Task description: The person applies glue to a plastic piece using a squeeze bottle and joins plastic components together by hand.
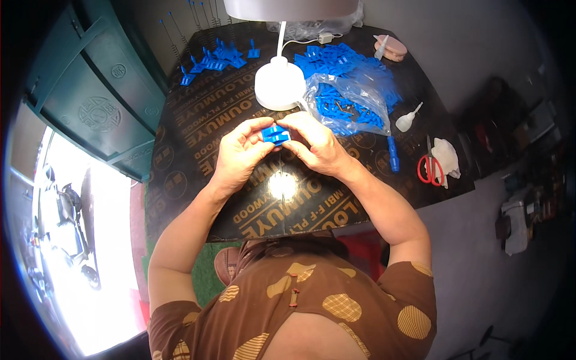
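Between my two hands, just in front of the white lamp base, is a small blue plastic part (276, 135). My left hand (241, 149) pinches its left side with thumb and fingers. On its right side, my right hand (315, 141) grips it the same way. Both hands are raised over the dark printed tabletop (264, 207). Fingertips cover the part's edges, so its full shape is hidden.
A white lamp (279, 84) stands beyond my hands. Blue parts (336, 60) are heaped at the back right beside a clear bag (354, 111). Finished-looking blue pieces with springy rods (219, 57) stand back left. Red-handled scissors (430, 171), a dropper bottle (408, 120) and a blue-handled tool (393, 155) lie right.
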### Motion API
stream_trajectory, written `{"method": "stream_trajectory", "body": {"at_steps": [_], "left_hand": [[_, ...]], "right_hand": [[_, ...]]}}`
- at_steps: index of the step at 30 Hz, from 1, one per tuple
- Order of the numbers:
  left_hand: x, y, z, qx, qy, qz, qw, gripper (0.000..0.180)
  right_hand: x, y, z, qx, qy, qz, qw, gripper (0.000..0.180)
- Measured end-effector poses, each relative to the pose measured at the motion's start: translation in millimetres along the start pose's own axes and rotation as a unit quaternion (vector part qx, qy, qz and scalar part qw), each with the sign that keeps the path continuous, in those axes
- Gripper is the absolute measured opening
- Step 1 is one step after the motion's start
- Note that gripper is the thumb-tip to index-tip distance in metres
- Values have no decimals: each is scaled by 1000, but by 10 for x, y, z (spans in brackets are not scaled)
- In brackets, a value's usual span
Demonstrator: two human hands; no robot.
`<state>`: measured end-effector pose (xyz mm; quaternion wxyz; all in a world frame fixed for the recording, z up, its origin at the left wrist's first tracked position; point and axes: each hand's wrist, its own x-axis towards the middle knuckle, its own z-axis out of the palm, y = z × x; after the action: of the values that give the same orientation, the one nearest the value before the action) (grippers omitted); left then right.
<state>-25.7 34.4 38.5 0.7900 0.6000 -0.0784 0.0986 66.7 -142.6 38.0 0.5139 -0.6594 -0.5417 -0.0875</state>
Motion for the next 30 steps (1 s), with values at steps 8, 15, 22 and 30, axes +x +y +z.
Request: {"method": "stream_trajectory", "body": {"at_steps": [8, 15, 22, 30], "left_hand": [[-43, -83, 2, 228, 32, 72, 970, 26], [-26, -70, -19, 362, 58, 97, 925, 23], [14, -35, -112, 587, 99, 150, 789, 20], [24, -55, -182, 635, 130, 94, 755, 20]], "right_hand": [[-33, 40, -6, -27, -26, -16, 999, 33], [-44, 54, -6, -52, -56, 15, 997, 35], [-23, 65, -33, -113, -42, -21, 992, 31], [-35, 67, -35, -126, -79, -14, 989, 23]]}}
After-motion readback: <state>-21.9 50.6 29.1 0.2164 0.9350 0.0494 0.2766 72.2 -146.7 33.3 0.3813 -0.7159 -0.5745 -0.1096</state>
